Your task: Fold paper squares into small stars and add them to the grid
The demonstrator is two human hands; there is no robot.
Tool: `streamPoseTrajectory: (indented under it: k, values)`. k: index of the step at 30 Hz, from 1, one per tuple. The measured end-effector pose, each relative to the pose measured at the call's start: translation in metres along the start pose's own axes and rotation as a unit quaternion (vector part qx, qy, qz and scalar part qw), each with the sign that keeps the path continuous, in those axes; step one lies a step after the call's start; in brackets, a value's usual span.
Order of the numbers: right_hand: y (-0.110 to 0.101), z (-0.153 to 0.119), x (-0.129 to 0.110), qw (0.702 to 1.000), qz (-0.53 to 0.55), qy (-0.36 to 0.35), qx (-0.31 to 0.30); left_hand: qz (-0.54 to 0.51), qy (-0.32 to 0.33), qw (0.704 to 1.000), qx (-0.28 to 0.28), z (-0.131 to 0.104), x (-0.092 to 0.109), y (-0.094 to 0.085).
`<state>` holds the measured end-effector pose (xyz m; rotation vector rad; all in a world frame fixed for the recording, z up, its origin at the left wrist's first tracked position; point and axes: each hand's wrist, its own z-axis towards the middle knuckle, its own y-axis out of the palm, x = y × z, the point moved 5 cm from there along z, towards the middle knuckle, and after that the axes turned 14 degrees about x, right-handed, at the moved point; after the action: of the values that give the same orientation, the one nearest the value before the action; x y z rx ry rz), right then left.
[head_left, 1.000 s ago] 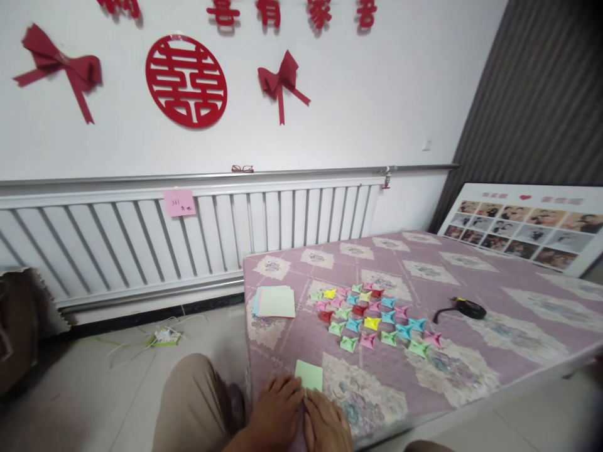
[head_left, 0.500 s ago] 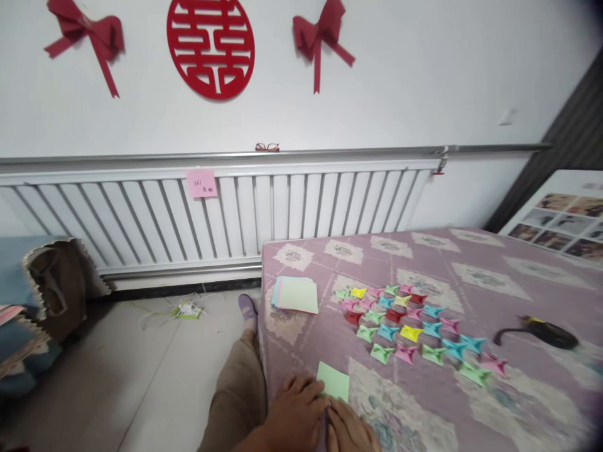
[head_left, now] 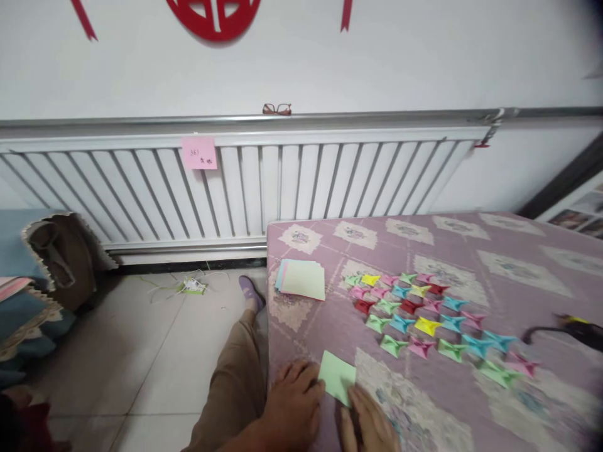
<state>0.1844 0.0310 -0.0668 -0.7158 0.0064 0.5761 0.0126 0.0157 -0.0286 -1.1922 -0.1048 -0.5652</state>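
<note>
A square of light green paper (head_left: pixel 337 376) lies on the purple patterned cover (head_left: pixel 301 336) near the front edge. My left hand (head_left: pixel 294 402) rests at its left side, fingers stretched out flat, the fingertips touching or very near the paper. At the paper's lower right corner is my right hand (head_left: pixel 370 417), its fingers extended and touching that corner. Further back lies a stack of coloured square sheets (head_left: pixel 304 280), pale green on top. To the right, several folded paper pieces (head_left: pixel 428 325) in green, pink, blue, red and yellow stand in rows.
A black corded object (head_left: pixel 581 329) lies at the far right of the cover. Behind is a white radiator (head_left: pixel 292 188) with a pink note (head_left: pixel 200 154) and glasses (head_left: pixel 277 109) above. My leg (head_left: pixel 230 370) stands left of the edge. A white-green item (head_left: pixel 193 286) lies on the floor.
The view has tilted down and come closer. My right hand has moved right, away from my left hand, to the paper's lower right corner, and more of the green sheet shows.
</note>
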Motion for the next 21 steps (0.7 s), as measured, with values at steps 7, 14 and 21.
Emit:
streamPoseTrajectory:
  k: [7,14,21]
  values:
    - [-0.015,0.014,0.004,0.991,-0.083,0.099,-0.029,-0.002,-0.013,1.0,-0.001,0.0,0.004,-0.003]
    - [-0.019,0.022,-0.005,0.991,-0.073,0.114,-0.011,0.003,-0.004,1.0,0.019,0.0,0.004,-0.004]
    - [-0.013,0.025,-0.006,0.985,-0.039,0.169,-0.007,0.0,0.001,0.999,0.055,0.0,0.006,-0.007]
